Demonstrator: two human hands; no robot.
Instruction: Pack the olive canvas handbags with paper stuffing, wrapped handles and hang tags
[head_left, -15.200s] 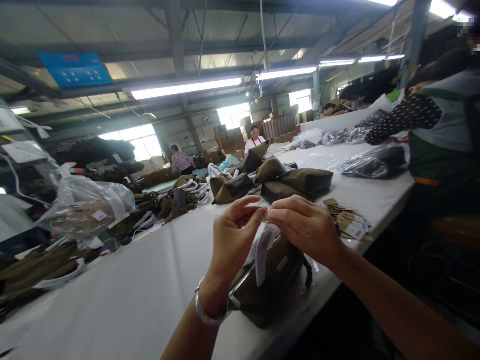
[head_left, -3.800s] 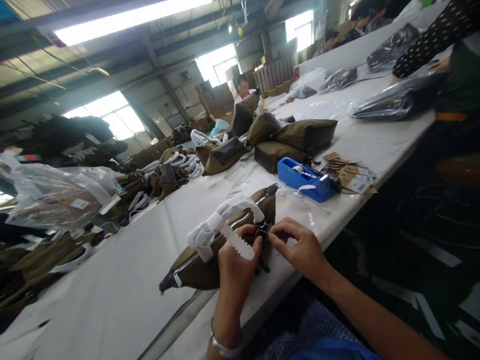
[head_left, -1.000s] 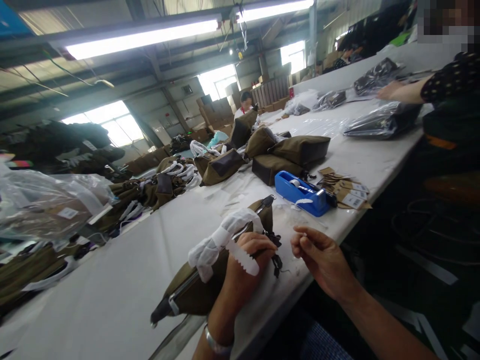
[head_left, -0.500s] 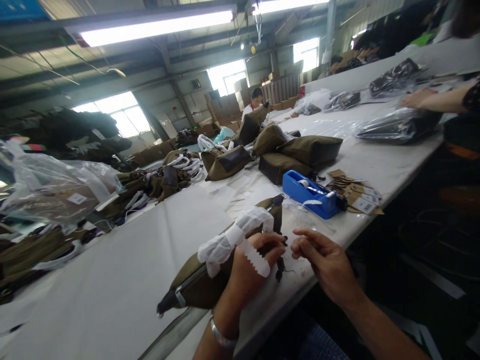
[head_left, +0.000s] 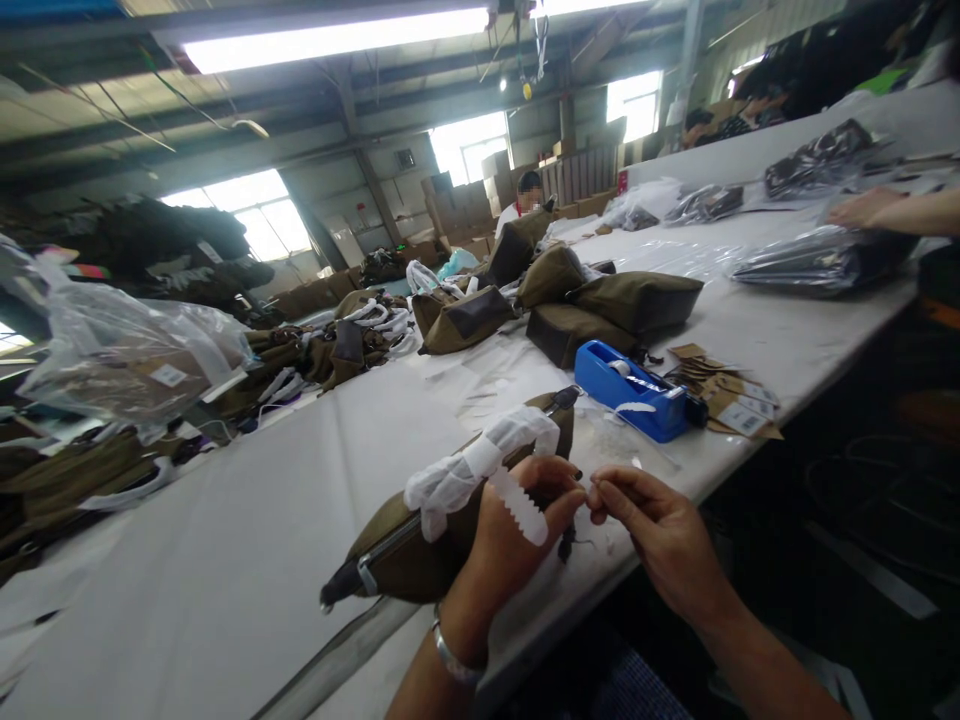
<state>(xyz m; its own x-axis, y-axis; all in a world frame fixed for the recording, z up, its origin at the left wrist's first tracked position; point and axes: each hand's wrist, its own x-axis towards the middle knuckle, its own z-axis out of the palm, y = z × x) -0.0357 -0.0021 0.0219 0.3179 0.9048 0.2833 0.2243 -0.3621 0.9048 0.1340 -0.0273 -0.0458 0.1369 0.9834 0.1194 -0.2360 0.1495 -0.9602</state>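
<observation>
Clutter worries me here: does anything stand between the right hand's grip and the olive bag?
Yes: the left hand, in front of the olive bag, lies between it and the right hand. The blue tape dispenser is not in between.

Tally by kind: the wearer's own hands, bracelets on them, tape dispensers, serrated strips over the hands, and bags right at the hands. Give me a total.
Hands: 2, left hand and right hand
Silver bracelet: 1
Blue tape dispenser: 1
White serrated strip: 1
Olive bag: 1
Total: 6
</observation>
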